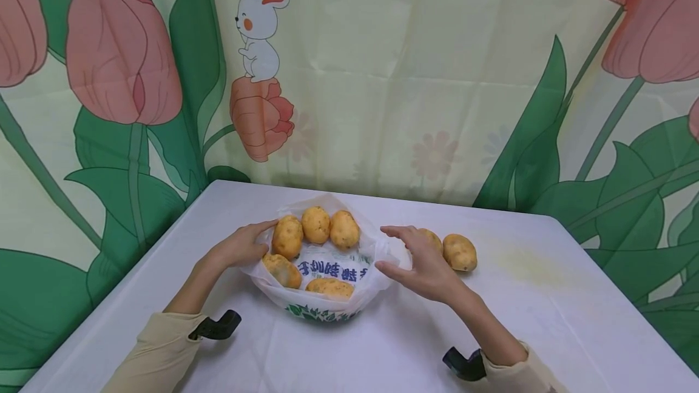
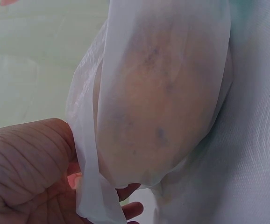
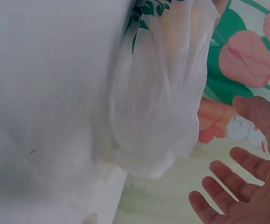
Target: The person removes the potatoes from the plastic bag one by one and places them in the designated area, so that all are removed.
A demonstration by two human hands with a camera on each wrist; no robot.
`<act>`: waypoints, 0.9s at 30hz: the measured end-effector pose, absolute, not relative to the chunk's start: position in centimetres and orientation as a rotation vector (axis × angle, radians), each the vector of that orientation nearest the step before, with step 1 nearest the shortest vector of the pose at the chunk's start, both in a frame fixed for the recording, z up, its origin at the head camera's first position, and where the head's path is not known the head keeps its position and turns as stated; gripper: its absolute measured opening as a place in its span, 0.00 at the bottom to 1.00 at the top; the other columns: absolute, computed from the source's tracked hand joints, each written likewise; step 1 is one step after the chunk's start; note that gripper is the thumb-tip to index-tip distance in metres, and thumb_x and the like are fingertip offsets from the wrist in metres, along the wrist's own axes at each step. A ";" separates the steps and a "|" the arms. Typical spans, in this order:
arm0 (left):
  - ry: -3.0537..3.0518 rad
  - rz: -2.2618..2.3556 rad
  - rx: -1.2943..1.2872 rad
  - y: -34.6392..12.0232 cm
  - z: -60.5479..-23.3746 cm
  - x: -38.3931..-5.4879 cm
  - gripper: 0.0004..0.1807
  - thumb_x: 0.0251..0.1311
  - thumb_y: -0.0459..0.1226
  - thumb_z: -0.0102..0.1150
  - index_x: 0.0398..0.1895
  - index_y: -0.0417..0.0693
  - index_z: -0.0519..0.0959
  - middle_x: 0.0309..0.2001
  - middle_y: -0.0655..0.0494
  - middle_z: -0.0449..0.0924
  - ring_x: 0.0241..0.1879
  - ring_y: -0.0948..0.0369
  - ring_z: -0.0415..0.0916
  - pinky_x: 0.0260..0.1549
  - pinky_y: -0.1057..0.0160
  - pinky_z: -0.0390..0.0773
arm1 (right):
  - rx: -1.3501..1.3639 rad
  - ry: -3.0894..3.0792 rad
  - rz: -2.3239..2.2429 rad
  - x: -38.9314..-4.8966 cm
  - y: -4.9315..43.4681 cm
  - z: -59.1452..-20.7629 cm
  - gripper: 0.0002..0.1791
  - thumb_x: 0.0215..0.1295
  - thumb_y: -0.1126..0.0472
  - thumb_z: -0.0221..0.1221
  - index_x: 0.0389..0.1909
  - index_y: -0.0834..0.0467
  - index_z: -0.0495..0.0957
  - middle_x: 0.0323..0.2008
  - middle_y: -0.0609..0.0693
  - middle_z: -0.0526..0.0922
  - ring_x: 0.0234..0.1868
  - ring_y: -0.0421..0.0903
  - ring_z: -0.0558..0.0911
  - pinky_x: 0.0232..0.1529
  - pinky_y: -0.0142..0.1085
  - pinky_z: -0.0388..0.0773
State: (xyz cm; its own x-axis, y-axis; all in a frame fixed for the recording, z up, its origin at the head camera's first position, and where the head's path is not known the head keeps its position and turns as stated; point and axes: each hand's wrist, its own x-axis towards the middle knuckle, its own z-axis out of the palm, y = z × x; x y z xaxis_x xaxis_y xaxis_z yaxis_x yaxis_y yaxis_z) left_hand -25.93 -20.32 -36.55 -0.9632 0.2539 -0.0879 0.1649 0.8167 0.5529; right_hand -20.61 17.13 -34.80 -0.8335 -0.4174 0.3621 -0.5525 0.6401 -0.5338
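A white translucent plastic bag (image 1: 377,253) with dark lettering and green leaf print sits wide-mouthed on the table. Several potatoes (image 1: 315,225) lie inside it, spread around the printed bottom. At the bag's left rim, my left hand (image 1: 244,246) holds the thin plastic between thumb and fingers; the left wrist view shows the film (image 2: 90,154) there, with a potato seen through it. My right hand (image 1: 423,265) hovers by the right rim, thumb and fingers spread, holding nothing. In the right wrist view, a gap separates those fingers (image 3: 221,175) from the bag.
Two loose potatoes lie on the table to the right, just beyond my right hand: one potato (image 1: 460,252) in full view, the other partly hidden by the hand. A white cloth covers the table (image 1: 524,314). Behind it hangs a curtain (image 1: 371,108) printed with tulips and a rabbit.
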 end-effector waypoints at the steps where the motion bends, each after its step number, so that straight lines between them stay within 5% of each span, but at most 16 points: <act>1: 2.844 0.844 0.334 -20.3 -36.5 -25.9 0.35 0.64 0.31 0.52 0.77 0.38 0.62 0.71 0.27 0.64 0.53 0.42 0.70 0.43 0.52 0.76 | 0.801 -2.656 0.972 -20.6 17.0 -34.8 0.37 0.63 0.50 0.70 0.71 0.54 0.71 0.65 0.53 0.76 0.67 0.55 0.73 0.60 0.58 0.74; 27: 2.842 0.835 0.326 -20.3 -36.3 -25.7 0.35 0.65 0.31 0.51 0.77 0.37 0.62 0.71 0.28 0.64 0.54 0.42 0.69 0.48 0.49 0.75 | 1.074 -2.749 0.965 -20.2 12.5 -35.3 0.34 0.65 0.48 0.68 0.68 0.55 0.72 0.64 0.50 0.77 0.67 0.50 0.73 0.65 0.53 0.71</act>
